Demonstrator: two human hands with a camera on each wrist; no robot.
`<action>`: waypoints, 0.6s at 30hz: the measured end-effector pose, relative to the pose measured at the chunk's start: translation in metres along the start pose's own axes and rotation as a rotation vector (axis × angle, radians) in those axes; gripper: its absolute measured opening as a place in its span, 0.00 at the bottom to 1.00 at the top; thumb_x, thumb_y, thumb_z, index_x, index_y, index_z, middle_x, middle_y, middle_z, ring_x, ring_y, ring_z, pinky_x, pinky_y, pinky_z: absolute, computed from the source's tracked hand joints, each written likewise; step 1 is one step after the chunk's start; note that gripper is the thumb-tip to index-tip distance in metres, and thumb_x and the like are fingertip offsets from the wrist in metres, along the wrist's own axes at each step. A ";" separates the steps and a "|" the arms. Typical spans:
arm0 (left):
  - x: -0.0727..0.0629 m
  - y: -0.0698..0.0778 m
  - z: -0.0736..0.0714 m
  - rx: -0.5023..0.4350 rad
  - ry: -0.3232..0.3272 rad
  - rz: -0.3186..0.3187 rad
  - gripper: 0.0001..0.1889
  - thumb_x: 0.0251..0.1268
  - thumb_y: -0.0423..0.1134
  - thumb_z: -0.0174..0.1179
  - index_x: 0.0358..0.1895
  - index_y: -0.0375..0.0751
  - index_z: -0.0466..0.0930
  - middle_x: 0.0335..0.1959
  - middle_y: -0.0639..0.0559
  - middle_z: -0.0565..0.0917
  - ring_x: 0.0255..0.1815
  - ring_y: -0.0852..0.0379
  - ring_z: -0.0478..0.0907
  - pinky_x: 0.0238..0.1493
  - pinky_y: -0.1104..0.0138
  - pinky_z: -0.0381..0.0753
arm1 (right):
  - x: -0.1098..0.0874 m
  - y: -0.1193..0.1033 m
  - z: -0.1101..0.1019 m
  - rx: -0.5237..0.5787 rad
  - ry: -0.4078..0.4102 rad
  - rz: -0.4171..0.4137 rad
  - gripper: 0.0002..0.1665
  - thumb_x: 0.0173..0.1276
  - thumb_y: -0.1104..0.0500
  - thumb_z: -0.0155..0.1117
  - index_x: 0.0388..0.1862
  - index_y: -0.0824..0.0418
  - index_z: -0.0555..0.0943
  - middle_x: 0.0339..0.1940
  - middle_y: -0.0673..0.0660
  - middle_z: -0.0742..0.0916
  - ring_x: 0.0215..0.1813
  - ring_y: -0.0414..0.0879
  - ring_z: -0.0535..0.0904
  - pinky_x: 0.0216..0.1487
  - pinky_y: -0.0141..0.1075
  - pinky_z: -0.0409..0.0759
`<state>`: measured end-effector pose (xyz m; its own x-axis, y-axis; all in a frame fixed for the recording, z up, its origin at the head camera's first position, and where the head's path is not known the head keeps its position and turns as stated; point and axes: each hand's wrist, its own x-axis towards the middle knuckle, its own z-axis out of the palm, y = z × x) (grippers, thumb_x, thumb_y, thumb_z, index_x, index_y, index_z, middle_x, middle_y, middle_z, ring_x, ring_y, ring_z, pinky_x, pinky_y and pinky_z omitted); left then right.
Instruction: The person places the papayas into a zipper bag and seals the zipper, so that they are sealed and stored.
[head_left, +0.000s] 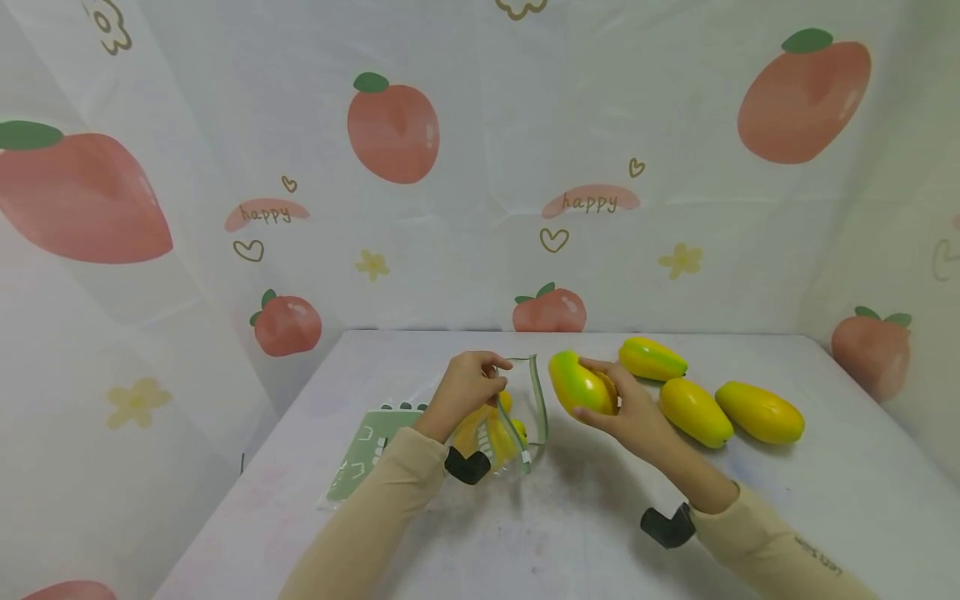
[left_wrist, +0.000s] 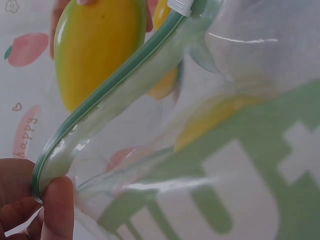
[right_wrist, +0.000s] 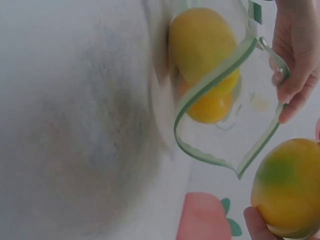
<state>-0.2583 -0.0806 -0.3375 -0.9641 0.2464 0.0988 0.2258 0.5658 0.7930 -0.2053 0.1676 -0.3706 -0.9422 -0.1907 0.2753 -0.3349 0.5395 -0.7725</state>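
Note:
My left hand (head_left: 467, 390) pinches the green zip edge of a clear zip bag (left_wrist: 92, 107) between thumb and finger. The mouth of the bag gapes toward the right, its rim (right_wrist: 205, 159) spread in a loop. Inside lie yellow fruits (right_wrist: 202, 42), seen through the plastic; green and white print covers part of its side. Just right of the opening, my right hand (head_left: 632, 410) grips a yellow-green mango (head_left: 576, 385) above the table, thumb at its lower side and fingers over the far side. A white slider (left_wrist: 181, 6) sits on the zip.
Three more yellow-green fruits, a back one (head_left: 651, 359), a middle one (head_left: 695, 412) and a right one (head_left: 761, 412), lie on the table to the right. Flat on the left is a green printed bag (head_left: 356, 458). A fruit-patterned cloth (head_left: 465, 250) hangs behind the table.

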 end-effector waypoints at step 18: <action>0.001 0.000 0.000 0.008 0.000 0.005 0.10 0.62 0.30 0.61 0.46 0.38 0.85 0.23 0.48 0.73 0.17 0.57 0.79 0.28 0.66 0.85 | -0.014 0.006 0.027 -0.015 -0.127 0.043 0.39 0.60 0.56 0.72 0.69 0.54 0.67 0.67 0.60 0.73 0.60 0.54 0.72 0.62 0.54 0.75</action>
<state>-0.2590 -0.0802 -0.3378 -0.9630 0.2492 0.1026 0.2316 0.5706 0.7879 -0.1945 0.1516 -0.3946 -0.9486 -0.2692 0.1665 -0.2950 0.5616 -0.7731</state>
